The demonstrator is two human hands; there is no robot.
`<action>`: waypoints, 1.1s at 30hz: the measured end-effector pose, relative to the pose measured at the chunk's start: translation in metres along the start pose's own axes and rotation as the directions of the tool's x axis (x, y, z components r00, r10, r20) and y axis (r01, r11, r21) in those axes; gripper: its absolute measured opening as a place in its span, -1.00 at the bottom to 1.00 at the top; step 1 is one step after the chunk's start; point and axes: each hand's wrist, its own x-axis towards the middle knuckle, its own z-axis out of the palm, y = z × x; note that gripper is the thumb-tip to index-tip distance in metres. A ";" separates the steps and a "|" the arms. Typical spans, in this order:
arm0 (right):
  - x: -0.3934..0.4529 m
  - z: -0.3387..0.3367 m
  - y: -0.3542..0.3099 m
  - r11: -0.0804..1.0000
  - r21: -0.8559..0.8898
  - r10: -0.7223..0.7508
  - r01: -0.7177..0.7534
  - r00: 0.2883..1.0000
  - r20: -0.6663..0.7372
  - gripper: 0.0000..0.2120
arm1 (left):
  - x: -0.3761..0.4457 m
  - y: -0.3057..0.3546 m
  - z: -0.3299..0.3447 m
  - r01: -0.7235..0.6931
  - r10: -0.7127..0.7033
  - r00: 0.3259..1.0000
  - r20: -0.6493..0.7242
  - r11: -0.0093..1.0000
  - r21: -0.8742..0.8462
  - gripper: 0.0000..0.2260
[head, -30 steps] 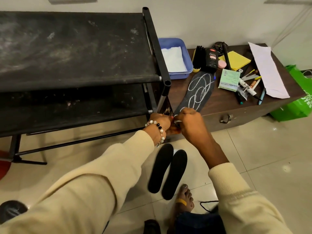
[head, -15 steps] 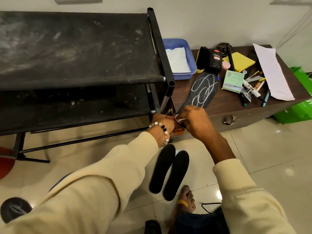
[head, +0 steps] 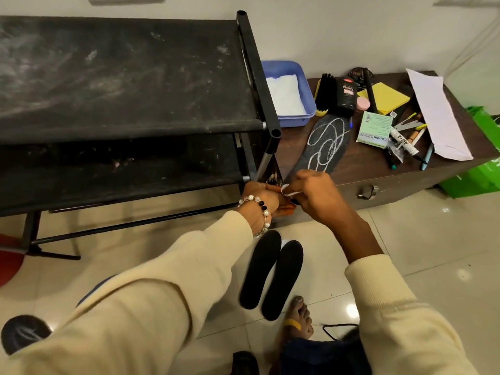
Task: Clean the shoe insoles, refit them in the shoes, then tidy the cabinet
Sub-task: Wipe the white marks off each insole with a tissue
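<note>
Shoe rack (head: 130, 77): one black, dusty two-shelf rack stood at the left, against the wall.
Left hand (head: 261, 197): wearing a bead bracelet (head: 258, 209), it reached forward from a cream sleeve to the rack's front right corner; its grip was curled round something small and orange, too hidden to name.
White wipe (head: 288, 191): a small white piece was pinched in the grip of the right hand.
Right hand (head: 313, 194): it met the left hand at the near end of the chalked insole, fingers curled, forearm bare above a pushed-up cream cuff.
Plain insoles (head: 270, 273): two black ones lay side by side on the tiled floor below the hands, touching along their length.
Blue tub (head: 290, 93): one, with white cloth inside, stood on the bench just beside the rack.
Chalked insole (head: 323, 144): one dark insole, scribbled with white loops, lay on the wooden bench (head: 365, 169), its near end under the right hand.
Polish bottle (head: 346, 97): one, black, its label reading "Cherry".
Green box (head: 374, 129): one, reading "camlin".
Paper strip (head: 435, 115): one white sheet at the bench's right end.
</note>
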 end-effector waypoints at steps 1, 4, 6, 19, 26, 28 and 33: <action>-0.005 -0.004 0.003 1.000 0.010 -0.023 0.022 1.000 0.014 -0.84 | 0.000 0.000 0.000 0.005 -0.005 1.000 0.002 1.000 0.006 -0.86; -0.016 -0.013 0.019 0.998 0.061 0.031 -0.034 0.998 0.053 -0.81 | -0.003 0.002 -0.002 0.025 -0.026 0.999 0.020 0.999 0.035 -0.86; -0.024 -0.014 0.031 0.950 0.231 0.233 -0.210 0.970 -0.076 -0.82 | -0.004 0.005 -0.001 0.053 -0.058 0.997 0.048 0.994 0.093 -0.75; -0.007 0.005 -0.008 0.989 0.050 0.144 -0.141 0.988 -0.062 -0.72 | -0.002 0.005 0.014 -0.016 0.041 0.995 -0.089 0.965 0.262 -0.84; -0.009 -0.003 0.008 0.964 0.004 0.265 -0.265 0.964 -0.036 -0.69 | -0.006 0.007 0.013 0.009 -0.010 1.000 0.004 0.978 0.209 -0.80; -0.002 0.001 -0.002 0.961 0.101 0.265 -0.256 0.960 -0.085 -0.70 | -0.006 0.006 0.012 -0.023 0.031 0.999 -0.029 0.971 0.237 -0.81; -0.005 0.005 0.008 0.983 0.042 0.180 -0.179 0.983 -0.035 -0.71 | -0.008 0.006 0.012 -0.023 0.029 0.999 -0.021 0.970 0.243 -0.83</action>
